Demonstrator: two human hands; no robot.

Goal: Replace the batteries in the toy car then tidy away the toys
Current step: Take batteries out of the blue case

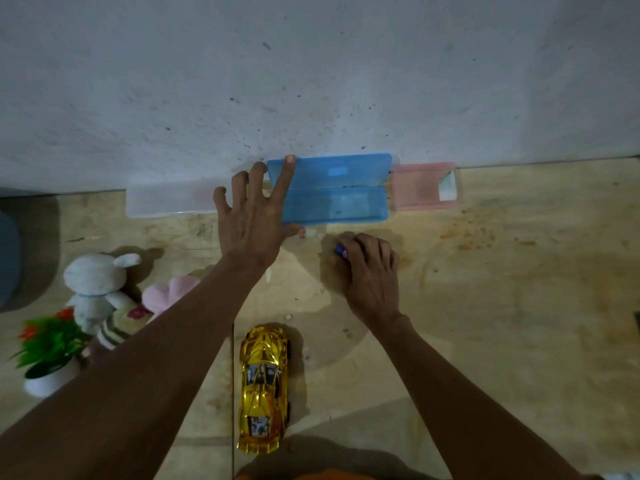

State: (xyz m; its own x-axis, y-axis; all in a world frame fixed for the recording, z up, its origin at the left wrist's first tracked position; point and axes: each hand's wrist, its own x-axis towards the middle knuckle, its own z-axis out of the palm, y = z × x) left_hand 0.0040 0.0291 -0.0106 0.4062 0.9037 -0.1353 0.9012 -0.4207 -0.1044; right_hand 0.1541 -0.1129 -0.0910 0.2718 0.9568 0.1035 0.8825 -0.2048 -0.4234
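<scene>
- Head view: the left hand is spread wide, fingers apart, at the left end of an open blue box; its forefinger lies across the raised lid and its thumb touches the front edge of the tray.
- The blue box stands against the wall, lid leaning back on it, between a clear box on its left and a pink box on its right.
- The right hand is curled closed on a small blue battery, whose end shows between thumb and forefinger. The hand rests low over the floor, just in front of the blue box.
- The gold toy car sits on the floor between the two forearms, near the person, on its wheels and apart from both hands.
- At the left lie a white plush rabbit, a pink plush partly hidden by the left forearm, and a potted plastic plant.
</scene>
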